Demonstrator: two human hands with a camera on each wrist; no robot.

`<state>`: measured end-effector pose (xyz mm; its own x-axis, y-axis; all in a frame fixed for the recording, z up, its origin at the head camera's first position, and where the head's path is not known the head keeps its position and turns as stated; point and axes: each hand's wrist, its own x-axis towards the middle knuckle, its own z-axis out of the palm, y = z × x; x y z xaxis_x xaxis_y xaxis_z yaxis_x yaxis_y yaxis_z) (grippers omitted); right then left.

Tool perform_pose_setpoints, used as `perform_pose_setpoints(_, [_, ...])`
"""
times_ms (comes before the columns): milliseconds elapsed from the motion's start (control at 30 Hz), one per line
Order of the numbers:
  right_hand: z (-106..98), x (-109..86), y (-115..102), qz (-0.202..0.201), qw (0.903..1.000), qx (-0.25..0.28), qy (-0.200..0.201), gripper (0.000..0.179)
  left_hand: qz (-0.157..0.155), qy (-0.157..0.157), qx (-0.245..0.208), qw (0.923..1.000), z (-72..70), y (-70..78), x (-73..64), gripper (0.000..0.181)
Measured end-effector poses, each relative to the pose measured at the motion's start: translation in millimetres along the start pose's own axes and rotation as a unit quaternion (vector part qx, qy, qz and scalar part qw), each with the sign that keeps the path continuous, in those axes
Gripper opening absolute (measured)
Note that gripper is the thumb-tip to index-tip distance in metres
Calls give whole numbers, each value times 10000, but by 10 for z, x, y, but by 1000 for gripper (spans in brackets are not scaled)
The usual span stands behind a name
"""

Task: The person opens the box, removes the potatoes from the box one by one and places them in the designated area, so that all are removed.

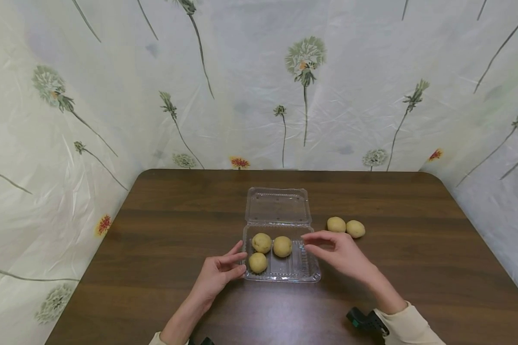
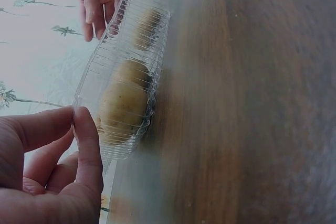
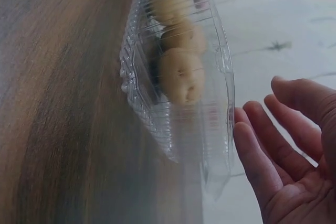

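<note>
A clear plastic clamshell container (image 1: 303,275) lies on the table with its lid (image 1: 278,206) folded back, away from me. Three potatoes (image 1: 282,247) sit inside, two on its left side and one nearer the middle. My left hand (image 1: 216,274) pinches the container's left rim between thumb and finger, as the left wrist view shows. At the right rim hovers my right hand (image 1: 337,251), fingers parted and holding nothing. Through the ribbed wall in the right wrist view, the potatoes (image 3: 181,77) show beyond the fingers (image 3: 257,161).
Two more potatoes (image 1: 336,224) lie side by side on the brown wooden table (image 1: 177,206), just beyond my right hand. A pale sheet (image 1: 250,86) printed with dandelions hangs behind the table and along its sides.
</note>
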<state>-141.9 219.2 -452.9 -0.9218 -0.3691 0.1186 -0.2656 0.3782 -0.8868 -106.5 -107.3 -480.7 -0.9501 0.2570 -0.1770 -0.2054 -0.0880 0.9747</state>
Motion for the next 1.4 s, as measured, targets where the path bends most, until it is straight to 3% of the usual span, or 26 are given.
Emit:
perform_pose_setpoints(267, [67, 64, -23, -419, 9988, -247, -29, 26, -2, -3, 19, 10000, 1, -3, 11, 39])
perform_pose_setpoints(533, [99, 115, -55, -328, 9984, -442, -95, 28, -17, -20, -8, 10000, -2, -4, 17, 39])
perform_pose_setpoints(867, [155, 204, -92, -204, 9965, -600, -554, 39, -8, -16, -4, 10000, 0, -12, 16, 38])
perform_pose_setpoints(1400, [274, 362, -104, -587, 9839, -1507, -756, 38, 22, -27, -12, 10000, 4, 5, 3, 38])
